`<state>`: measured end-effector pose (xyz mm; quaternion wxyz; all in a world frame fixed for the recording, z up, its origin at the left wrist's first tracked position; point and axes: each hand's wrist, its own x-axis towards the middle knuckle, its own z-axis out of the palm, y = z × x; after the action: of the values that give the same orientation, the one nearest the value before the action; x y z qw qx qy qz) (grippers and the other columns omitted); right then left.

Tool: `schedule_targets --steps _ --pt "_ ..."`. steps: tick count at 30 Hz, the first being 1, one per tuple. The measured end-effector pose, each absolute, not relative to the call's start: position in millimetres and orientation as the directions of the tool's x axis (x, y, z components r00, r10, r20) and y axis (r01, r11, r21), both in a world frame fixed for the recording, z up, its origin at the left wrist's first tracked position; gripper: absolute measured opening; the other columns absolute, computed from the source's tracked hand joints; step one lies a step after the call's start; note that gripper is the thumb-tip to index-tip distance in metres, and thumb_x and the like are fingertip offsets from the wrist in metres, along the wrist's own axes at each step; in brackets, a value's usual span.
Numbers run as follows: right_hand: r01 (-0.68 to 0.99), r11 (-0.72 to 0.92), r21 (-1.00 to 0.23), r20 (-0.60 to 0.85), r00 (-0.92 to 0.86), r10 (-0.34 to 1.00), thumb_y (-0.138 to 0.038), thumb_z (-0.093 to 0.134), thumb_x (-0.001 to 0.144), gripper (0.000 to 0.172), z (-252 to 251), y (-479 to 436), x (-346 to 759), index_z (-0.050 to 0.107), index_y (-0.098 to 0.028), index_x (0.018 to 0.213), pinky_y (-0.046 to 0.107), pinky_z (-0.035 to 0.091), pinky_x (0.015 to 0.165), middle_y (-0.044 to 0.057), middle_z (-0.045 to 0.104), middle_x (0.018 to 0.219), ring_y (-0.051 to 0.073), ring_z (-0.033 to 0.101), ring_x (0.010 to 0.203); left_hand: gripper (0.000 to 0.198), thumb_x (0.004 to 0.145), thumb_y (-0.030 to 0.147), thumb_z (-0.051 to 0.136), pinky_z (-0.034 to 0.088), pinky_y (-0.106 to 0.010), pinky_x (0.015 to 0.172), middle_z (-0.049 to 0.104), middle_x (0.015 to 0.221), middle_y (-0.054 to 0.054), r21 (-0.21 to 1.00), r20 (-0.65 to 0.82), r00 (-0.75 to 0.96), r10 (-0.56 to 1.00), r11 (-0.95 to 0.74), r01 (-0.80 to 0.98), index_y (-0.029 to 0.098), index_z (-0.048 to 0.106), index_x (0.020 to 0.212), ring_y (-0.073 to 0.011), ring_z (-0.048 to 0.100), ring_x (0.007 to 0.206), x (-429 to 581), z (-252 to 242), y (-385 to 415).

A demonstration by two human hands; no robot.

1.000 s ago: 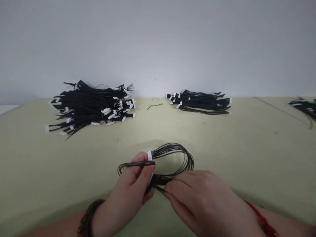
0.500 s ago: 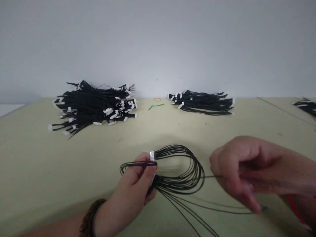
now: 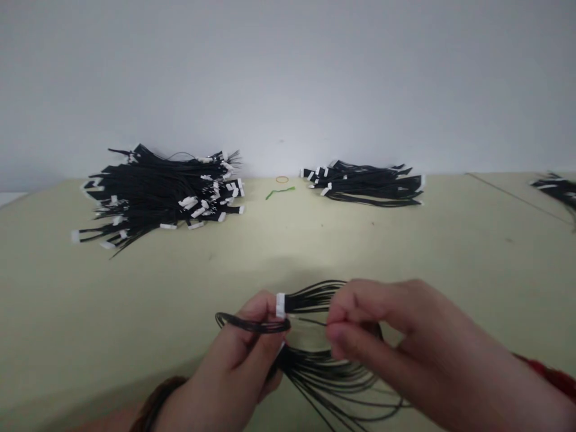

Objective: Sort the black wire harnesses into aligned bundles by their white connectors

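Note:
My left hand is closed around a wire harness of thin black wires. A white connector stands at its fingertips, with wires looping out of it to the right. A smaller loop of wires bends over the left fingers. Between the thumb and fingers of my right hand a single black wire is pinched, its tip pointing left, close to the white connector. Whether the tip touches the connector I cannot tell. Behind the right hand part of the wire loop is hidden.
At the back left lies a large pile of black wire harnesses with white connectors. A smaller pile lies at the back right, and another bundle at the right edge. A green strip and a rubber band lie near the wall.
My right hand has moved left from the loose wires to beside the white connector, bringing one wire end along. The left hand keeps its hold, slightly lower in view.

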<state>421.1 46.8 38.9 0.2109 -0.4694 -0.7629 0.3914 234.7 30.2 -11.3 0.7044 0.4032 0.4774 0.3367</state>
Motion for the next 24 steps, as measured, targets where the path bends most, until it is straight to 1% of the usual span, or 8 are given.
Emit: schedule_targets --steps 3,5,14,16,18,20,22,24 --pt "0.733 0.516 -0.443 0.239 -0.458 0.856 -0.019 0.047 0.084 0.014 29.2 33.0 411.4 0.054 -0.021 0.072 0.025 0.033 0.05 -0.004 0.056 0.062 0.011 0.051 0.055 0.034 0.073 0.058 0.056 0.022 -0.014 0.045 0.032 0.058 0.007 0.88 -0.405 0.358 0.841 0.465 -0.098 0.025 0.054 0.08 -0.0068 0.022 0.05 232.2 -11.7 25.9" --pt "0.737 0.58 -0.347 0.327 -0.485 0.811 -0.018 0.047 0.084 0.015 25.0 31.2 409.4 0.053 -0.021 0.07 0.026 0.032 0.051 -0.005 0.055 0.061 0.011 0.05 0.054 0.034 0.073 0.058 0.056 0.023 -0.014 0.046 0.032 0.059 0.007 0.873 -0.417 0.371 0.83 0.48 -0.09 0.025 0.054 0.08 -0.0076 0.022 0.052 230.6 -12.1 23.9" --pt "0.743 0.599 -0.298 0.352 -0.498 0.793 -0.016 0.051 0.08 0.013 22.9 32.3 411.3 0.051 -0.022 0.068 0.027 0.029 0.051 -0.007 0.052 0.059 0.01 0.047 0.052 0.034 0.078 0.059 0.048 0.018 -0.018 0.045 0.024 0.059 0.008 0.88 -0.396 0.436 0.808 0.469 -0.069 0.025 0.048 0.081 -0.0085 0.017 0.05 228.1 -11.5 21.8" --pt "0.738 0.61 -0.288 0.361 -0.506 0.783 -0.016 0.053 0.079 0.013 22.3 32.4 410.0 0.051 -0.022 0.068 0.028 0.028 0.051 -0.007 0.052 0.059 0.01 0.046 0.051 0.031 0.082 0.056 0.044 0.02 -0.019 0.045 0.026 0.06 0.007 0.925 -0.344 0.424 0.838 0.381 -0.002 0.025 0.048 0.082 -0.0091 0.02 0.05 226.3 -14.0 22.5" --pt "0.742 0.613 -0.272 0.359 -0.513 0.78 -0.016 0.055 0.078 0.013 22.0 32.5 409.7 0.05 -0.022 0.067 0.029 0.026 0.051 -0.007 0.051 0.058 0.01 0.046 0.05 0.028 0.086 0.05 0.041 0.028 -0.02 0.05 0.033 0.063 0.005 0.974 -0.224 0.407 0.886 0.193 0.116 0.024 0.048 0.08 -0.0105 0.029 0.056 224.0 -16.8 23.7" --pt "0.743 0.625 -0.239 0.349 -0.535 0.769 -0.014 0.057 0.075 0.015 21.2 32.4 411.0 0.05 -0.022 0.066 0.029 0.024 0.049 -0.006 0.05 0.057 0.011 0.044 0.048 0.024 0.09 0.042 0.039 0.034 -0.021 0.059 0.042 0.071 0.002 0.968 -0.121 0.409 0.905 0.016 0.251 0.023 0.049 0.079 -0.0122 0.036 0.065 222.0 -18.9 25.1" --pt "0.733 0.645 -0.217 0.323 -0.569 0.756 -0.011 0.058 0.073 0.015 19.0 32.5 413.2 0.05 -0.021 0.065 0.03 0.022 0.049 -0.005 0.05 0.057 0.012 0.044 0.048 0.021 0.091 0.036 0.037 0.036 -0.021 0.059 0.044 0.073 0.001 0.943 -0.108 0.428 0.897 -0.043 0.329 0.022 0.049 0.08 -0.0119 0.037 0.066 221.3 -19.8 26.3" --pt "0.714 0.662 -0.226 0.295 -0.598 0.745 -0.009 0.058 0.073 0.015 15.1 33.6 414.6 0.051 -0.02 0.067 0.03 0.022 0.049 -0.005 0.051 0.059 0.012 0.044 0.049 0.021 0.091 0.035 0.037 0.032 -0.019 0.049 0.04 0.066 0.003 0.947 -0.149 0.443 0.884 -0.002 0.322 0.021 0.047 0.08 -0.0096 0.033 0.056 222.4 -19.7 27.4"
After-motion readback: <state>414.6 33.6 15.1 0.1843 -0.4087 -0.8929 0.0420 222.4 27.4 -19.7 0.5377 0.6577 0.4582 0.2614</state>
